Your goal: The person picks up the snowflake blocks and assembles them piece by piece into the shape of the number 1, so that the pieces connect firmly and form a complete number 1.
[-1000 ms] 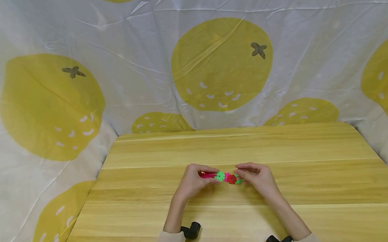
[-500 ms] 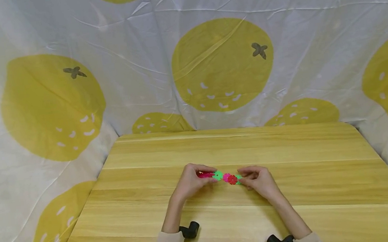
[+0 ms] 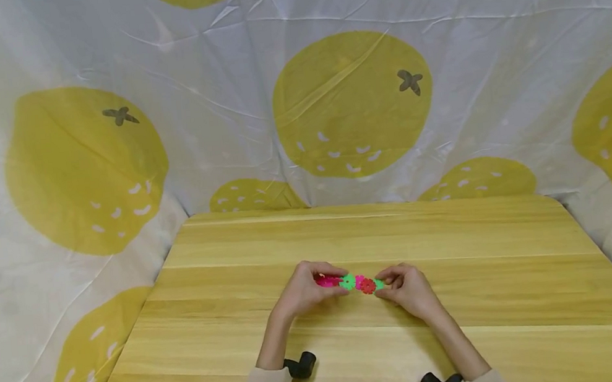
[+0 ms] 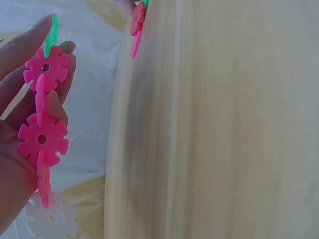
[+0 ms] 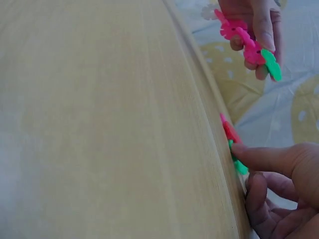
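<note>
The left hand [image 3: 306, 289] held the longer chain [image 4: 50, 132] along its palm, apparently for steadiness; opposite, the right hand [image 3: 410, 289] pinched the shorter chain [image 3: 367, 286] by its green end [image 5: 241, 167], likely leaving the pink tip [image 4: 135, 46] free

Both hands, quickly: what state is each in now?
Left hand: holding the longer, mostly pink flower-piece chain.
Right hand: pinching the shorter green, red and pink chain.

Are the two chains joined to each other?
No, the right wrist view shows a gap between the left chain and the right chain.
</note>
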Demonstrator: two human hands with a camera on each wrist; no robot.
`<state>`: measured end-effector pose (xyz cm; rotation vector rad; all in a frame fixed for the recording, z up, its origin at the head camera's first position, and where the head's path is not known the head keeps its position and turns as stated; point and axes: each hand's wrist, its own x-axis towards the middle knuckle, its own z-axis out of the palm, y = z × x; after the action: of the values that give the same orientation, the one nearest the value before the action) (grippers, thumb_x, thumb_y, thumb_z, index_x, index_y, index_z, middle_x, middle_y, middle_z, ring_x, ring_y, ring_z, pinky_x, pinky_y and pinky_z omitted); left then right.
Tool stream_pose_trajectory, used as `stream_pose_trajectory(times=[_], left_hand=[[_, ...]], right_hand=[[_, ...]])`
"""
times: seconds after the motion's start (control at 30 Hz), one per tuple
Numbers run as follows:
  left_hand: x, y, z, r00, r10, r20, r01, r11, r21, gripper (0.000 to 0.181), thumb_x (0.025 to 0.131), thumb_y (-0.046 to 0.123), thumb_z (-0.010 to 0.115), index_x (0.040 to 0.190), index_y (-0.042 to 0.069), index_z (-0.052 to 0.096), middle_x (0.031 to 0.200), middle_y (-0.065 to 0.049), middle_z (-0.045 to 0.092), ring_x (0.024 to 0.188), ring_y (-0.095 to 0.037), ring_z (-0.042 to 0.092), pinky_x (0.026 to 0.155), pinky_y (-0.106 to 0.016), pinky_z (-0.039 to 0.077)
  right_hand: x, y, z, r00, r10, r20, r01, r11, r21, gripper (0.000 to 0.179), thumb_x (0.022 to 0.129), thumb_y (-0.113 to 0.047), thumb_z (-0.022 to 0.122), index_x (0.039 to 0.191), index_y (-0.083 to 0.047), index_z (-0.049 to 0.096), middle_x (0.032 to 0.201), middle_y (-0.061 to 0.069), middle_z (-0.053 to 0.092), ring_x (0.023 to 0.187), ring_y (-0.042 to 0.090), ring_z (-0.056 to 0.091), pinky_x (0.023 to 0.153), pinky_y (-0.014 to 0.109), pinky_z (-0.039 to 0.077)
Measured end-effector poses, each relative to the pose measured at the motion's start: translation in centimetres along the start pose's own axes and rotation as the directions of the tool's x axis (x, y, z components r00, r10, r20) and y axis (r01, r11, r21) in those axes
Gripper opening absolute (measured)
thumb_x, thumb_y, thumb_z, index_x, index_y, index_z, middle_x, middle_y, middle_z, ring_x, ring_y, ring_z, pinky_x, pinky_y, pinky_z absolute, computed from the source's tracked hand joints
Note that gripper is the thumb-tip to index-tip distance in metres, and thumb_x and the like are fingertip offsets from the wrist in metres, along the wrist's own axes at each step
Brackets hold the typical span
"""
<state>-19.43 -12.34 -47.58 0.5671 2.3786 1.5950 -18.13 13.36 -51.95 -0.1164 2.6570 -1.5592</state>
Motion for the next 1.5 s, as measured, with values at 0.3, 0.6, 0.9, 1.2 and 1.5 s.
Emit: stream_pose_trajectory(times=[0.3,0.6,0.9,1.2,1.5], left_hand=[[0.1,0.0,0.4,1.0,0.016,0.001,-0.016,1.0,0.013,0.029,0.08,0.007,0.089,0.108,0.008,0.082,0.108,-0.011,0.08,0.097,-0.024,0.071,0.075,-0.018,0.055],[0.1,0.0,0.4,1.0,0.016,-0.007,-0.016,0.999,0.032,0.028,0.081,0.01,0.089,0.108,0.009,0.082,0.107,-0.01,0.079,0.096,-0.022,0.069,0.075,-0.018,0.055],[0.2,0.2,0.7,0.999,0.042,-0.008,-0.041,0.998,0.045,0.029,0.08,0.012,0.089,0.108,0.009,0.082,0.107,-0.01,0.08,0.096,-0.023,0.07,0.078,-0.02,0.056],[0.3,0.0,0.9,0.999,0.05,-0.021,-0.049,0.997,0.055,0.026,0.083,0.014,0.088,0.107,0.01,0.082,0.104,-0.009,0.079,0.09,-0.016,0.065,0.073,-0.019,0.053],[0.3,0.1,0.8,0.998,0.054,-0.024,-0.052,0.996,0.073,0.025,0.084,0.015,0.087,0.107,0.01,0.082,0.099,-0.006,0.078,0.082,-0.008,0.06,0.068,-0.02,0.052]], right_hand=[[-0.1,-0.1,-0.4,1.0,-0.016,0.019,0.013,0.989,0.148,0.019,0.087,0.008,0.076,0.104,0.002,0.069,0.086,0.016,0.066,0.066,0.012,0.064,0.056,0.023,0.056],[0.1,0.4,-1.1,0.998,-0.033,0.051,0.014,0.946,0.324,0.022,0.095,0.006,0.068,0.117,0.009,0.067,0.096,0.024,0.07,0.078,0.021,0.077,0.071,0.031,0.064],[-0.2,-0.6,-0.8,0.992,-0.119,0.046,0.088,0.898,0.432,0.028,0.093,0.0,0.074,0.12,0.006,0.072,0.102,0.026,0.071,0.086,0.024,0.077,0.079,0.038,0.064],[-0.6,-1.3,-0.1,0.981,-0.192,0.025,0.17,0.918,0.359,0.026,0.089,-0.007,0.081,0.114,-0.001,0.078,0.106,0.024,0.077,0.087,0.005,0.073,0.075,0.026,0.062],[-0.8,-1.5,0.1,0.982,-0.188,0.014,0.169,0.91,0.38,0.025,0.089,-0.01,0.081,0.113,-0.001,0.079,0.109,0.023,0.077,0.088,0.006,0.074,0.076,0.029,0.063]])
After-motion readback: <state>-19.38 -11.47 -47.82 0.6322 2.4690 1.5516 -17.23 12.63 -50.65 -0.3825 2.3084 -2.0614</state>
